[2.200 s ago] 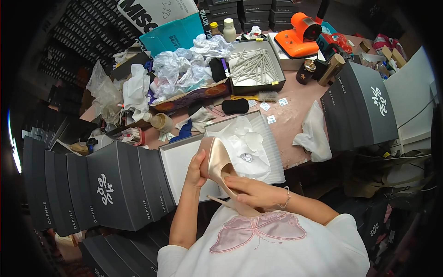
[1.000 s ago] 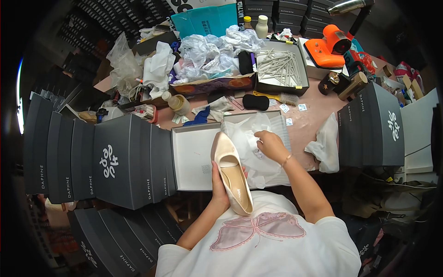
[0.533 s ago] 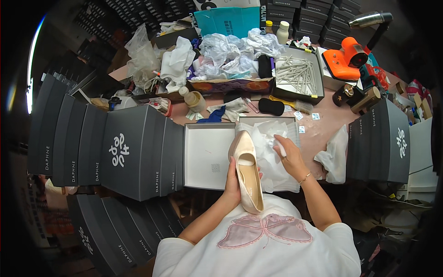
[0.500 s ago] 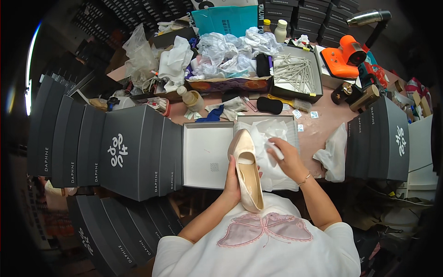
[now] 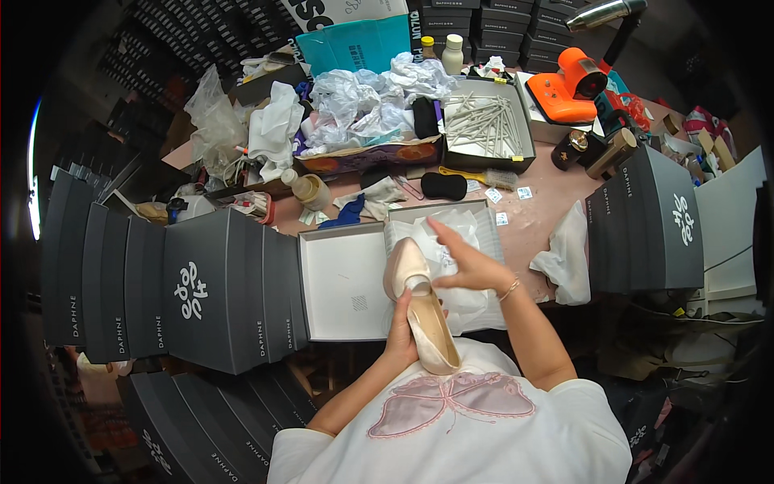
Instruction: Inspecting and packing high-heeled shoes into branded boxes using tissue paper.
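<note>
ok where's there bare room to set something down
Bare pink tabletop lies between the small labels, white wrapping and black jar. The open box half left of the shoe is nearly bare too. Crowded: the back, with crumpled bags and white sticks.

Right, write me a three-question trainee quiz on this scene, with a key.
1. Which hand holds the shoe?
2. True or false: the sticks lie inside a box.
3. Pick one. The right hand is over:
A) a bottle
B) white paper
C) a brush

Key:
1. The left hand.
2. True.
3. B.
</note>
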Demonstrator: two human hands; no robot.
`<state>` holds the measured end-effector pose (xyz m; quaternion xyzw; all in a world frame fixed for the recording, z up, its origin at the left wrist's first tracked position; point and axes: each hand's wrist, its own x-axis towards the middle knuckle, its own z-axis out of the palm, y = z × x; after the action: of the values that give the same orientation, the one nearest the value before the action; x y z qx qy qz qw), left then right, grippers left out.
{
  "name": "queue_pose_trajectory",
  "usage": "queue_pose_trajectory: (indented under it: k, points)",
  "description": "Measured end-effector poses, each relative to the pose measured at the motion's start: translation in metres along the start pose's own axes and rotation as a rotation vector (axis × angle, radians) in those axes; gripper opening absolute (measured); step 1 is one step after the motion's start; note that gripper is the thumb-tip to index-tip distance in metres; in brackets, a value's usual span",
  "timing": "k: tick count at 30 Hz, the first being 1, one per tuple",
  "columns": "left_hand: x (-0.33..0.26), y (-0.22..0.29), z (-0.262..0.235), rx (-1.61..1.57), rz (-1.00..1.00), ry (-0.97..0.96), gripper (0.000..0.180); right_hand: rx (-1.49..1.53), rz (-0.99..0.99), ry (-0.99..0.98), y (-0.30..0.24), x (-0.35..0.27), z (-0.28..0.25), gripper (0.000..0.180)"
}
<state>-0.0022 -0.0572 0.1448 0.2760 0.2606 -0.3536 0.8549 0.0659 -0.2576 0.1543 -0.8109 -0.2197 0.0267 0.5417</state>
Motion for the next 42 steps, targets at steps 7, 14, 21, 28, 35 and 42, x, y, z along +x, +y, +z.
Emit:
queue_pose_trajectory:
  k: [7, 14, 21, 28, 35, 42]
  points:
    - [-0.003, 0.005, 0.004, -0.001, 0.026, 0.031, 0.08, -0.667, 0.529, -0.087, 0.127, -0.024, 0.049, 0.045]
    - [-0.003, 0.01, -0.002, -0.012, 0.038, 0.013, 0.081, 0.091, 0.436, 0.233, 0.014, -0.033, 0.007, 0.042]
    - [0.0, -0.001, 0.022, 0.046, 0.01, -0.071, 0.067, -0.456, 0.034, -0.022, -0.056, -0.032, 0.03, 0.024]
    - [0.008, -0.003, 0.033, 0.087, -0.092, -0.157, 0.063, -0.634, 0.161, 0.116, -0.066, -0.044, 0.021, 0.024]
    - [0.01, -0.007, 0.038, 0.072, -0.165, -0.147, 0.063, -0.629, 0.176, 0.102, -0.074, -0.049, 0.022, 0.018]
    - [0.016, -0.008, 0.038, 0.087, -0.232, -0.12, 0.065, -0.723, 0.108, 0.097, -0.059, -0.048, 0.026, 0.021]
